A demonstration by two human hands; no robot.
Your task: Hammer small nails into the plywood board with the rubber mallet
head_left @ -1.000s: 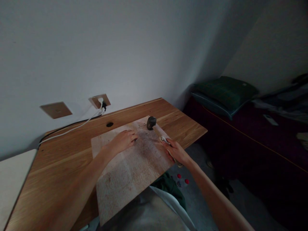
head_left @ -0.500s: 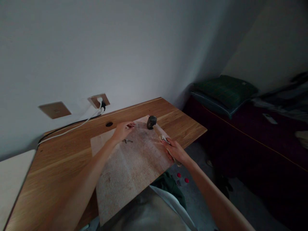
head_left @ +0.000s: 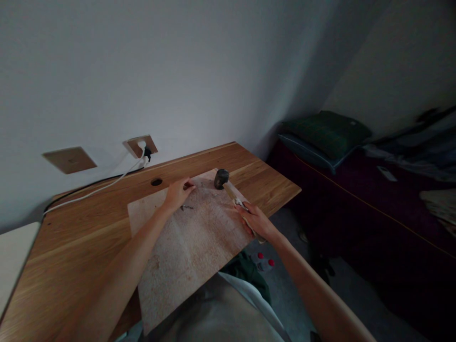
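My right hand [head_left: 255, 221] is wrapped round the wooden handle of a hammer [head_left: 221, 179]. The dark, blunt head is over the far right part of a pale, speckled board [head_left: 188, 259]. Near the board's far edge is my left hand [head_left: 176, 194], thumb and fingers curled together in a pinch. Whatever those fingers hold is too small to make out. Just right of the left wrist, small metal pieces [head_left: 186, 207] lie on the board. A few tiny specks, perhaps nails, show between the left hand and the hammer head.
The board rests on a wooden desk [head_left: 270, 183] and overhangs its front edge above my lap. Along the wall, cables [head_left: 103, 186] run from a socket [head_left: 140, 145]. Bottles with red caps [head_left: 265, 263] stand on the floor. Cushions [head_left: 326, 137] lie on a bed at right.
The view has shifted slightly. My left hand's fingers have moved a little over the board, still curled. The right hand keeps its hold on the hammer, with the head in about the same place.
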